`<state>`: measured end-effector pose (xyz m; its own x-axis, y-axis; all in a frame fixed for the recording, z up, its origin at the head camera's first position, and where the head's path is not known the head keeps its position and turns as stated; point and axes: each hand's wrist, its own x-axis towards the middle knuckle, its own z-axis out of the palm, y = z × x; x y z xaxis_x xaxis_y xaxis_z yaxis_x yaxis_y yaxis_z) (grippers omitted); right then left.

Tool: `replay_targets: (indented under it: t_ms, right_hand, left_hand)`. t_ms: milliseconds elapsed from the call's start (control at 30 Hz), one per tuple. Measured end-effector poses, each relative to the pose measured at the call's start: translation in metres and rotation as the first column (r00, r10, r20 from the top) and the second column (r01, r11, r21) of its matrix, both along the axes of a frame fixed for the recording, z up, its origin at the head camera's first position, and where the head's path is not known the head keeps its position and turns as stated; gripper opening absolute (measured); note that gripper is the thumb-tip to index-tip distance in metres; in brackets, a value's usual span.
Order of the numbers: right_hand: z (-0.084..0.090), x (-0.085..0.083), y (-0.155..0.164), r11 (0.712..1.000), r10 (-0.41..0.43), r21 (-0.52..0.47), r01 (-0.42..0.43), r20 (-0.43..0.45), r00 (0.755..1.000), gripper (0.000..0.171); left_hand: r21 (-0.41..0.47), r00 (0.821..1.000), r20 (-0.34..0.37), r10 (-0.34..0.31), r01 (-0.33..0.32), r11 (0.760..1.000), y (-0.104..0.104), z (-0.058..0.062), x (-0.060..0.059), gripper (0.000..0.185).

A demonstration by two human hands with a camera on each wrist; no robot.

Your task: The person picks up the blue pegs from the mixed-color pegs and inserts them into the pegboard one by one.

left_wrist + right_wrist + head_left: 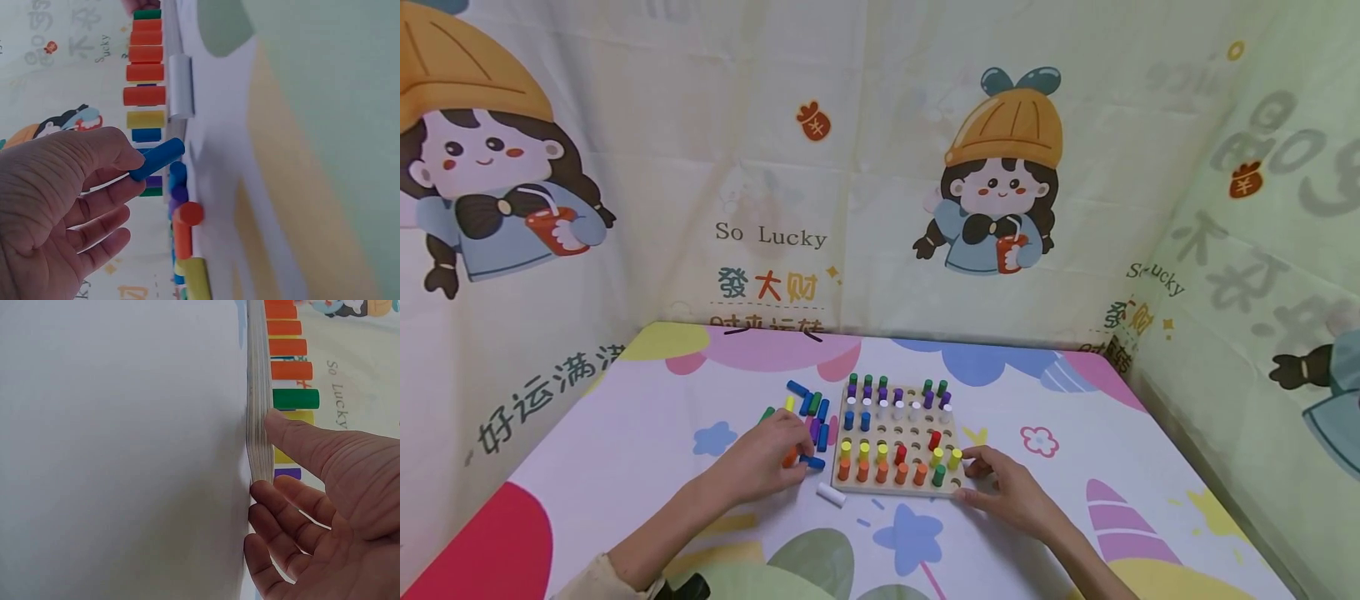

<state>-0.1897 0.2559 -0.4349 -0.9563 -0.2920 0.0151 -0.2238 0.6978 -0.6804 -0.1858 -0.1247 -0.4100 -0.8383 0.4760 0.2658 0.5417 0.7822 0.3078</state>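
Note:
My left hand [767, 457] pinches a blue peg [157, 159] between thumb and index finger, its other fingers loosely bent. Just right of that hand lies the wooden pegboard [895, 492], with rows of orange, yellow, blue, white, purple and green pegs standing in it. Two red pegs and a green peg [939, 476] also stand among the front rows. My right hand [1011, 492] holds the board's near right corner, thumb against the front edge and fingers at the right side. Several holes in the middle rows are bare.
Loose blue, green, purple and yellow pegs lie left of the board, partly behind my left hand. An orange peg [184, 234] is among them. A white peg [831, 494] lies by the board's front left corner. Printed cloth walls [880, 292] stand around the patterned table.

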Motion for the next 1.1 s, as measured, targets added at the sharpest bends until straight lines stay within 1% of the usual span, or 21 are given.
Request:
replay_targets:
  t_ms: [233,400,567,667,833,1100]
  right_hand:
    - [-0.001,-0.001,0.001,1.000,0.004,-0.001,-0.004,-0.006,1.000,0.056]
    - [-0.003,-0.002,0.001,1.000,-0.001,-0.001,0.001,0.000,1.000,0.057]
    - [-0.003,-0.002,0.001,1.000,0.001,0.002,-0.001,-0.005,1.000,0.056]
    - [-0.003,-0.002,0.002,1.000,0.006,0.001,-0.006,-0.007,1.000,0.056]
    - [-0.002,-0.002,0.001,1.000,0.008,-0.002,-0.008,-0.003,1.000,0.057]
    - [-0.003,-0.002,0.001,1.000,-0.003,0.002,0.003,-0.002,1.000,0.056]
  left_hand:
    - [0.018,0.997,-0.070,-0.028,0.030,0.999,0.003,0.010,-0.007,0.016]
    - [0.039,0.997,-0.076,-0.029,0.032,0.999,0.008,0.019,-0.011,0.016]
    - [0.024,0.994,-0.098,-0.040,0.043,0.999,0.014,0.024,-0.015,0.017]
    - [0.018,0.995,-0.093,-0.044,0.046,0.999,0.018,0.027,-0.017,0.017]
    - [0.032,0.997,-0.072,-0.040,0.043,0.999,0.026,0.032,-0.020,0.016]
    - [0.027,0.992,-0.111,-0.057,0.060,0.998,0.036,0.035,-0.028,0.013]
